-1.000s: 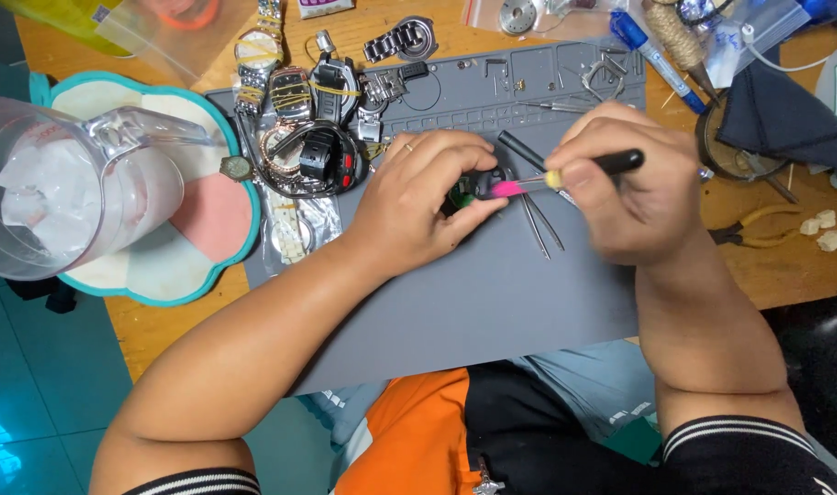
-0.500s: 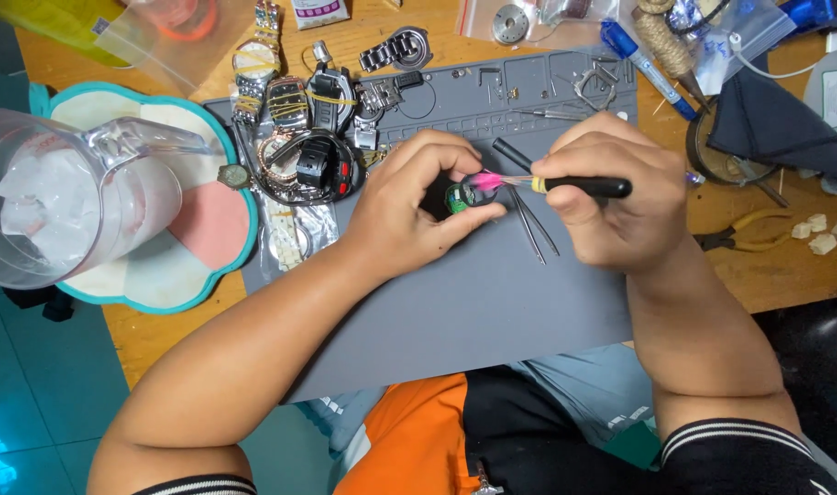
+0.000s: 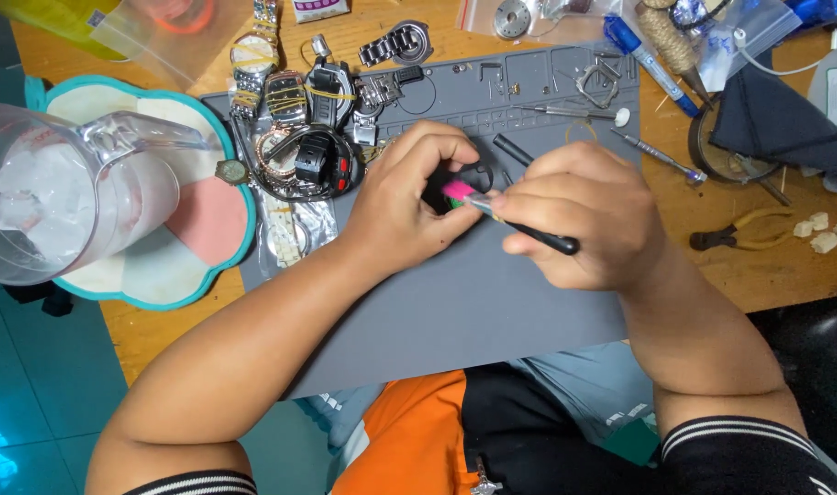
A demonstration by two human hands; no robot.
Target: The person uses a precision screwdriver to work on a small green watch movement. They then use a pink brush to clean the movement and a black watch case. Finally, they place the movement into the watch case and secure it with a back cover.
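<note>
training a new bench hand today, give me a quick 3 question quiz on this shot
1. True or false: the right hand holds a black-handled tool.
2. Which thing stands on the teal tray? A) pliers B) clear jug C) blue pen
3. Fill in: the left hand pinches a small dark part above the grey ____.

Key: 1 true; 2 B, the jug, while the pliers lie on the wood at the right; 3 mat.

This looks like a small watch repair workshop: a wooden desk [image 3: 409,32] carries a grey work mat [image 3: 473,302], several wristwatches [image 3: 295,137], fine screwdrivers [image 3: 574,112], pliers [image 3: 748,231] and small bags of parts [image 3: 538,14].
</note>
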